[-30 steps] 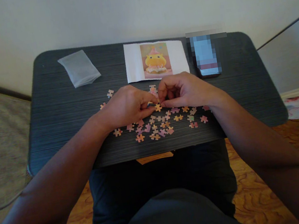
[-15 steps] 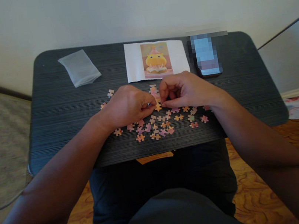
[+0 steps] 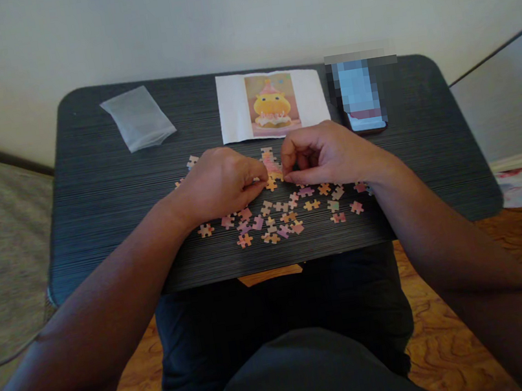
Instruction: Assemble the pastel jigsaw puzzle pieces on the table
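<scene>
My left hand [image 3: 224, 181] is closed, thumb and forefinger pinching a yellow puzzle piece [image 3: 271, 185] at its left side. That piece sits at the lower end of a small strip of joined puzzle pieces [image 3: 270, 162], pink and yellow with a pale top; whether it is fully locked in cannot be seen. On the strip's right side, my right hand [image 3: 323, 155] has its fingers curled, with thumb and fingertip at the lower right edge of the joined pieces. Several loose puzzle pieces [image 3: 288, 217] lie spread below both hands. Another loose piece [image 3: 193, 161] shows beyond my left hand.
A paper with a printed picture [image 3: 272, 105] of a yellow figure and cake lies behind the strip. To its right is a phone-like device [image 3: 358, 96], partly pixelated. A clear plastic bag [image 3: 139, 119] rests at the back left of the dark table [image 3: 97, 213].
The yellow piece and my left fingertips have shifted slightly left beneath the strip. My right fingertips have moved a little to the right and up, uncovering more of the strip's edge.
</scene>
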`<action>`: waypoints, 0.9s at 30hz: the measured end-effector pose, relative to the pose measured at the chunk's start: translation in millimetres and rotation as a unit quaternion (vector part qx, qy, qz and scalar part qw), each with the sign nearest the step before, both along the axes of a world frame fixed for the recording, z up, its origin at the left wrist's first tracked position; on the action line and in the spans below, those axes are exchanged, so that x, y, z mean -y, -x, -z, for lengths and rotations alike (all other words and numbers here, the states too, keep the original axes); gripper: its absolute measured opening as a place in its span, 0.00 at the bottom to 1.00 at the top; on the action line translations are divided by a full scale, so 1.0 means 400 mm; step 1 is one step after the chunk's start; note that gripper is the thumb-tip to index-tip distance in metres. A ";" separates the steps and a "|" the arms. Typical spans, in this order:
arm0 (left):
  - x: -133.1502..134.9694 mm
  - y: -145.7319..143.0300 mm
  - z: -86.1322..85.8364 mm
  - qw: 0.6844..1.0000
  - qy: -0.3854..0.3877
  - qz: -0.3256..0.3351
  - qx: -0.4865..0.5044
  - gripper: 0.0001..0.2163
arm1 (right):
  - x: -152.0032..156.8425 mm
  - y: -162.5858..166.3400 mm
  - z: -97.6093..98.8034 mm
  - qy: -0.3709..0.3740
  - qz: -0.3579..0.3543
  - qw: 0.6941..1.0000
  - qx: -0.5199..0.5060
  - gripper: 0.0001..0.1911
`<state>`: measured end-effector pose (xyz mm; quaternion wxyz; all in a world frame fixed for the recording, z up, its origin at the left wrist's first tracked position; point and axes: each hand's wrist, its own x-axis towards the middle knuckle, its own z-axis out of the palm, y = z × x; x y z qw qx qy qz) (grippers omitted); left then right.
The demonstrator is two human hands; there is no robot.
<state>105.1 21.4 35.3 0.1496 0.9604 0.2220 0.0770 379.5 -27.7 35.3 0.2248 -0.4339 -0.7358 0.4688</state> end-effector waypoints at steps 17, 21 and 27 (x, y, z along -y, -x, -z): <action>-0.001 -0.007 0.000 0.997 0.041 -0.015 0.067 0.11 | -0.014 0.010 0.001 -0.124 -0.020 0.989 0.073 0.05; -0.003 -0.009 0.000 0.995 0.067 -0.019 0.077 0.10 | -0.014 0.010 0.003 -0.133 -0.026 0.987 0.081 0.05; 0.005 -0.014 -0.015 0.990 0.115 -0.048 0.070 0.11 | -0.014 0.014 0.004 -0.147 -0.028 0.984 0.093 0.06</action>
